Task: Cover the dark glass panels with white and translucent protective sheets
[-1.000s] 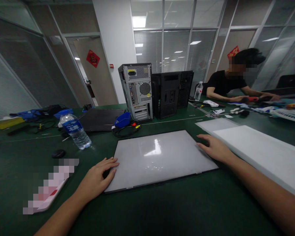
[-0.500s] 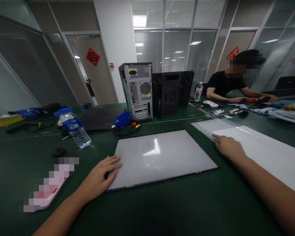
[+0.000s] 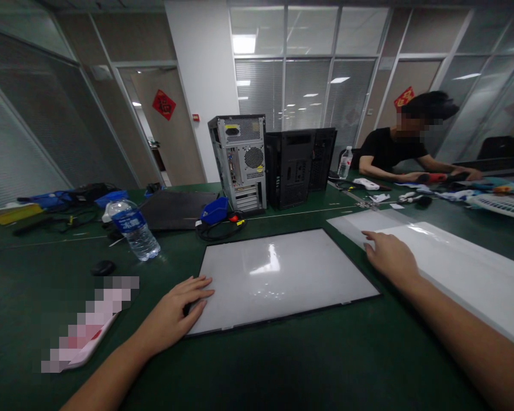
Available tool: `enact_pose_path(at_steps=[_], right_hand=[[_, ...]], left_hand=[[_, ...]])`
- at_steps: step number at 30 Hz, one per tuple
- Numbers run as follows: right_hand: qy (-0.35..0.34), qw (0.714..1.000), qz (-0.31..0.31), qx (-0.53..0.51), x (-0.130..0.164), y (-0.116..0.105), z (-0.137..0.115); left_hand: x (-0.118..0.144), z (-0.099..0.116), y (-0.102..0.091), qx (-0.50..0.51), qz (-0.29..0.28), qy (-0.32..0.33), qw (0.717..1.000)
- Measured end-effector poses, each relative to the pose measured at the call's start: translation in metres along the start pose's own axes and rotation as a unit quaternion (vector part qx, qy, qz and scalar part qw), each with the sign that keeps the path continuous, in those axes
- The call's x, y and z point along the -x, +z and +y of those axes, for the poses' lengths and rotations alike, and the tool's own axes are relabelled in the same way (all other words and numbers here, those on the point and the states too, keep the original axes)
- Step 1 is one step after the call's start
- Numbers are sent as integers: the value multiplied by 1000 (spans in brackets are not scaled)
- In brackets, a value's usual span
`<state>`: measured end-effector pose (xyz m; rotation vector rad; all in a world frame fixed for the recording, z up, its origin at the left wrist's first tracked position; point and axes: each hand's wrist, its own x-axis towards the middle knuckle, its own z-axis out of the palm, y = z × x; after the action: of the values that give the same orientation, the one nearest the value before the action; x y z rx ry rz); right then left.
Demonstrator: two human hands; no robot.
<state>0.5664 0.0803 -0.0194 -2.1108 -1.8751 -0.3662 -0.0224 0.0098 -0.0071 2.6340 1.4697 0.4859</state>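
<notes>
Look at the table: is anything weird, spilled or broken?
I see no spill or break. The translucent sheet by the right hand pokes out past the white panel, not lined up. The big bottle looks tipped, but the door slants too, so maybe that's just the view.

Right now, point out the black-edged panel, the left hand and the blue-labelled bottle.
Black-edged panel [image 3: 288, 282]: head view, middle of its pale face.
Left hand [image 3: 171, 314]: head view, back of the hand.
Blue-labelled bottle [image 3: 131, 222]: head view, on its label.
</notes>
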Motion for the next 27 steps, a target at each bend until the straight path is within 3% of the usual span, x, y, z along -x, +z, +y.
enact_pose_path(at_steps=[3, 6, 9, 19, 23, 27], right_hand=[[27, 998, -1, 64, 3, 7, -5], [50, 995, -53, 67, 4, 16, -3], [42, 995, -62, 71, 3, 19, -2], [35, 999, -13, 10, 10, -12, -29], [-23, 999, 25, -22, 16, -22, -48], [-185, 974, 30, -123, 27, -26, -75]], left_hand=[[0, 2, -2, 6, -1, -3, 1000], [-1, 4, -4, 11, 0, -3, 1000], [0, 3, -4, 10, -2, -3, 1000], [0, 1, -3, 8, -11, -3, 1000], [1, 2, -4, 16, -7, -6, 1000], [1, 1, -4, 30, 7, -6, 1000]])
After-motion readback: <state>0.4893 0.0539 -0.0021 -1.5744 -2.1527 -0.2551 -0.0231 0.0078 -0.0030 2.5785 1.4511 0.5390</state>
